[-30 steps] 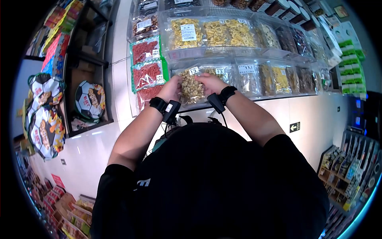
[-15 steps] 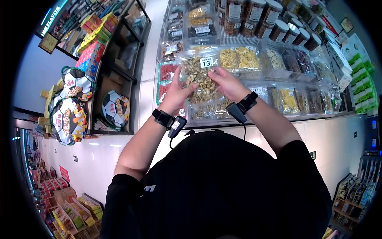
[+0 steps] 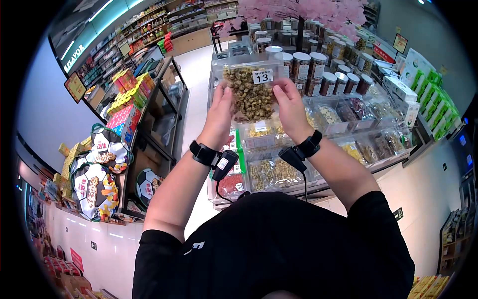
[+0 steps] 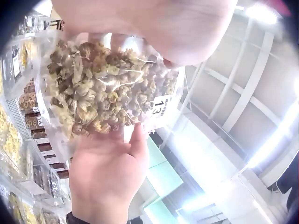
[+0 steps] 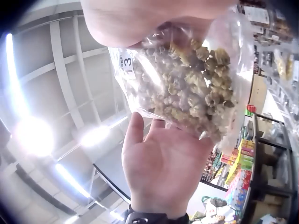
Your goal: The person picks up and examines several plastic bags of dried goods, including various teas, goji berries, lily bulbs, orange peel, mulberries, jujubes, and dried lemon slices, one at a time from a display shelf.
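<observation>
A clear plastic bag (image 3: 251, 97) of dried greenish-brown flower buds is held up in front of the chest, face toward the head camera. A white label (image 3: 262, 76) reading 13 sits at its upper right. My left hand (image 3: 219, 113) grips the bag's left edge, thumb on the near side and the other fingers mostly behind it. The opposite edge is pinched by my right hand (image 3: 293, 112), thumb uppermost. From the left wrist, the packed buds (image 4: 103, 88) fill the bag between both hands. Similar bags (image 3: 274, 174) lie in the front bin below.
Clear bins (image 3: 333, 122) of bagged dried goods cover the display stand. Lidded jars (image 3: 301, 67) stand behind them under a pink blossom tree (image 3: 303, 12). Green boxes (image 3: 438, 109) line the right side. Football-patterned bags (image 3: 94, 189) hang by the shelf on the left.
Both hands have lifted the bag from the front bin, raising it up and away from the body. The head view has tilted up, showing more of the shop.
</observation>
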`<state>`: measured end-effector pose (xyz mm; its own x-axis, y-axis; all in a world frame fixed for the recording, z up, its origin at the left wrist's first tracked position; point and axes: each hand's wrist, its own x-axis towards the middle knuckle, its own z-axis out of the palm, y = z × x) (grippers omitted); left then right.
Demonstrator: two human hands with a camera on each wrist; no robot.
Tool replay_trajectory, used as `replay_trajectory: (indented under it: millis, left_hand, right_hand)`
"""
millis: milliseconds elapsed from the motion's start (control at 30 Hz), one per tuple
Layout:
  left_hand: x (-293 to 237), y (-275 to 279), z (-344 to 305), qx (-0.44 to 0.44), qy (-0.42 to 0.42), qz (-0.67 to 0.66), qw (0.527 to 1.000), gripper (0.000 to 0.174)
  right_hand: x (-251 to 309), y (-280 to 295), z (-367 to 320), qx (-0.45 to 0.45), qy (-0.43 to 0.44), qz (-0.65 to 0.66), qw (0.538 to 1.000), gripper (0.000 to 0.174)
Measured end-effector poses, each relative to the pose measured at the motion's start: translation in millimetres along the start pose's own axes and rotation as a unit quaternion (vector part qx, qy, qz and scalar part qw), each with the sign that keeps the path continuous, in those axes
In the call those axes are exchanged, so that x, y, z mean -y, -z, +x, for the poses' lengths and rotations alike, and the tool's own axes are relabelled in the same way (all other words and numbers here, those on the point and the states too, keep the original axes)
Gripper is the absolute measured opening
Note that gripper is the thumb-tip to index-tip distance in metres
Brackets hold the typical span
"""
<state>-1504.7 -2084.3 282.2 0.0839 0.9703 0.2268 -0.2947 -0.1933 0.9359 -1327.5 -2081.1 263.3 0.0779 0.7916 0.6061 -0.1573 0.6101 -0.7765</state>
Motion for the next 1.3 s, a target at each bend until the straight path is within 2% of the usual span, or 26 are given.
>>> replay_trajectory:
  millis: [33, 133, 233, 300, 367, 400, 467, 500, 600, 633, 733, 767, 800, 833, 900, 933, 1000, 1033, 1067, 1133, 1167, 1200, 1267, 1300]
  left_hand:
    - [-0.2, 0.6, -1.6, -0.007, 0.034, -0.004, 0.999, 0.035]
    - [1.9, -1.2, -3.3, 0.027, 0.024, -0.040, 0.999, 0.035]
    - [9.3, 5.4, -0.4, 0.049, 0.045, -0.067, 0.996, 0.037]
    - [15.9, 5.1, 2.2, 0.067, 0.054, -0.099, 0.991, 0.038]
    - [19.4, 0.1, -0.3, 0.049, 0.046, -0.089, 0.994, 0.051]
    - [21.6, -0.9, -2.0, 0.048, 0.045, -0.090, 0.994, 0.051]
    - [13.1, -10.7, -12.4, 0.094, 0.000, -0.038, 0.995, 0.071]
    - [7.0, -14.0, -17.0, 0.097, 0.027, -0.029, 0.995, 0.087]
    - [23.8, -14.2, -12.5, 0.107, -0.007, -0.005, 0.994, 0.089]
    - [23.8, -16.2, -11.4, 0.125, -0.049, 0.022, 0.991, 0.094]
    - [21.4, -18.6, -15.9, 0.092, 0.003, 0.087, 0.992, 0.092]
    - [28.6, -16.0, -13.3, 0.079, -0.003, 0.122, 0.989, 0.081]
    - [40.2, -10.0, -7.6, 0.078, 0.002, 0.122, 0.989, 0.081]
    - [46.4, -6.6, -3.5, 0.079, 0.001, 0.115, 0.990, 0.074]
    - [63.9, -0.7, -1.6, 0.063, -0.001, 0.120, 0.991, 0.055]
    - [70.0, 2.1, -3.2, 0.062, 0.009, 0.120, 0.991, 0.055]
    - [84.6, 9.0, -7.7, 0.028, 0.078, 0.134, 0.988, 0.050]
    - [94.5, 11.3, -12.6, 0.022, 0.111, 0.145, 0.983, 0.050]
    - [109.5, 16.4, -16.1, 0.016, 0.124, 0.142, 0.982, 0.050]
    - [140.6, 30.1, -22.4, 0.008, 0.172, 0.161, 0.972, 0.055]
    - [152.0, 36.6, -25.9, 0.043, 0.188, 0.177, 0.965, 0.059]
    - [163.6, 43.0, -31.1, 0.041, 0.202, 0.177, 0.963, 0.059]
    - [176.5, 46.4, -42.2, 0.068, 0.288, 0.181, 0.938, 0.062]
    - [185.5, 48.3, -48.3, 0.060, 0.311, 0.202, 0.927, 0.066]
  right_hand:
    - [3.9, 0.9, -3.6, 0.004, 0.005, 0.019, 1.000, 0.017]
    - [3.8, 7.4, -6.3, 0.010, 0.008, 0.047, 0.999, 0.016]
    - [3.4, 12.9, -8.1, 0.044, -0.006, 0.013, 0.999, 0.018]
    - [8.0, 7.6, -7.9, 0.013, 0.047, -0.077, 0.996, 0.022]
    - [7.6, 9.1, -7.8, 0.017, 0.043, -0.071, 0.996, 0.024]
    - [5.8, 9.9, -8.2, 0.019, 0.037, -0.065, 0.997, 0.028]
    - [2.0, 15.8, -6.8, 0.015, 0.020, -0.049, 0.998, 0.030]
    - [-1.0, 20.1, -5.5, 0.008, 0.002, -0.032, 0.999, 0.032]
    - [-17.2, 31.7, -3.4, -0.008, -0.031, -0.007, 0.999, 0.033]
    - [-20.1, 33.2, -3.8, -0.008, -0.033, -0.006, 0.999, 0.033]
    - [-26.9, 36.4, -7.3, -0.048, -0.061, 0.030, 0.997, 0.033]
    - [-27.8, 36.5, -8.9, -0.042, -0.062, 0.037, 0.997, 0.033]
    - [-29.2, 37.2, -11.1, -0.035, -0.063, 0.045, 0.996, 0.034]
    - [-30.8, 38.2, -13.0, -0.036, -0.068, 0.046, 0.996, 0.034]
    - [-36.2, 40.9, -17.9, -0.007, -0.116, 0.026, 0.993, 0.037]
    - [-41.2, 42.6, -22.3, -0.010, -0.125, 0.027, 0.992, 0.037]
    - [-52.5, 46.9, -33.5, 0.070, -0.157, -0.055, 0.984, 0.045]
    - [-60.7, 48.3, -40.4, 0.104, -0.148, -0.104, 0.978, 0.056]
    - [-67.9, 51.8, -48.7, 0.107, -0.162, -0.103, 0.976, 0.056]
    - [-79.6, 56.2, -65.3, 0.146, -0.191, -0.204, 0.949, 0.058]
    - [-84.9, 59.0, -74.0, 0.147, -0.220, -0.198, 0.944, 0.056]
    - [-98.1, 65.1, -84.7, 0.147, -0.234, -0.195, 0.941, 0.056]
    - [-118.1, 72.7, -102.9, 0.131, -0.332, -0.147, 0.922, 0.053]
    - [-125.0, 78.8, -113.9, 0.120, -0.411, -0.118, 0.896, 0.047]
